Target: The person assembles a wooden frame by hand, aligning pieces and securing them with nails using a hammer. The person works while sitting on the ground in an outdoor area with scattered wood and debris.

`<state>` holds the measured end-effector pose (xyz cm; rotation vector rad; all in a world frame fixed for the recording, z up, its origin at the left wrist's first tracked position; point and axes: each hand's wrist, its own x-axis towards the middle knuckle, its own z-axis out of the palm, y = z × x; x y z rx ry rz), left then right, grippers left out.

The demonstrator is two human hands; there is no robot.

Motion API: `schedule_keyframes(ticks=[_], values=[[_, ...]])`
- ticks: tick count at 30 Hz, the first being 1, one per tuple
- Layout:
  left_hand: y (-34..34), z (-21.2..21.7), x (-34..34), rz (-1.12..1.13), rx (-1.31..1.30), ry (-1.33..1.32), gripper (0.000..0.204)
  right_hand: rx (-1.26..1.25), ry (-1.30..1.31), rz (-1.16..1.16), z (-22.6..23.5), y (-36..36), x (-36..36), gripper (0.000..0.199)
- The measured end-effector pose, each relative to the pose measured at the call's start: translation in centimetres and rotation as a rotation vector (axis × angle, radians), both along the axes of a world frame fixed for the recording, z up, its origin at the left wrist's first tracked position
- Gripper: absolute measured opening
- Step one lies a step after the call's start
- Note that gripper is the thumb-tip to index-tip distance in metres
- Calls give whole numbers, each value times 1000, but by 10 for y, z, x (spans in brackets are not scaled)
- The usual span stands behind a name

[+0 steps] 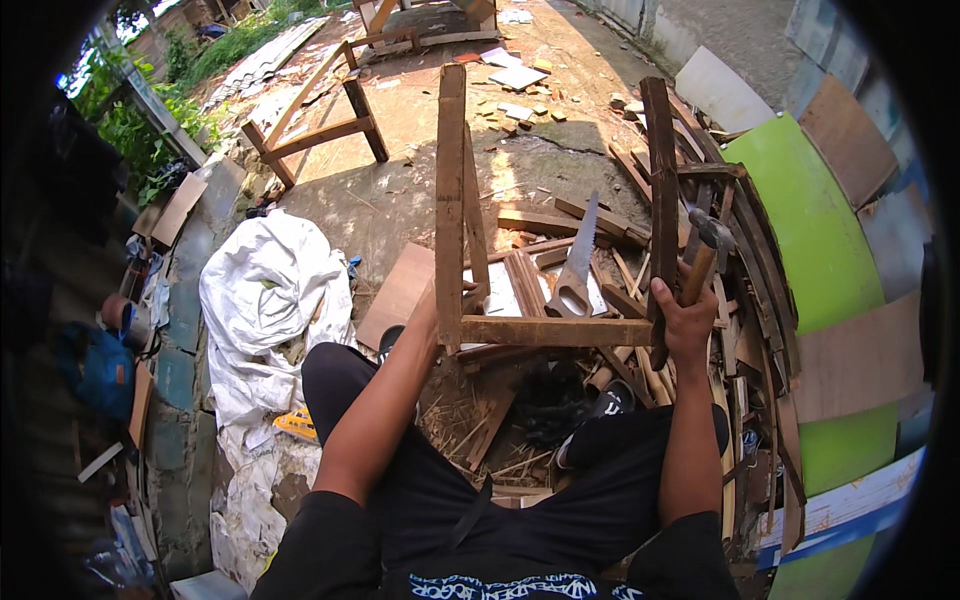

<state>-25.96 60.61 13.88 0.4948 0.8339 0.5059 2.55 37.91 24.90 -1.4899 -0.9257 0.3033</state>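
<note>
A wooden frame [555,331] of rough brown lumber stands before me, with two tall posts joined by a low crosspiece. My left hand [440,308] is wrapped round the lower part of its left post, and some fingers are hidden behind the wood. In my right hand [686,318] is a hammer [698,276], its wooden handle tilted and its metal head up. The fingers of that hand also press against the right post. Beyond the crosspiece a handsaw [577,262] with a wooden handle rests on scrap wood, blade pointing up and away.
White sacking [268,300] lies heaped on the left, with a yellow tool [296,424] beside my knee. Lumber strips [765,290] are stacked along the right, near green panels [815,220]. Another wooden frame [320,137] stands farther off, and wood offcuts [517,112] litter the ground.
</note>
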Motion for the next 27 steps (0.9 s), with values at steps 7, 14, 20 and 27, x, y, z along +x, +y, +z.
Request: schedule_keyframes(ticks=[7, 14, 20, 27], values=[[-4, -4, -31, 66, -76, -182, 28, -6, -113, -32, 0, -1, -11, 45], [-6, 29, -33, -43, 142, 96, 42, 105, -179, -77, -5, 0, -26, 44], [-1, 31, -35, -41, 190, 302, 49, 158, -269, -68, -27, 3, -27, 41], [1, 33, -31, -48, 218, 358, 62, 200, -233, -97, -32, 3, -36, 38]])
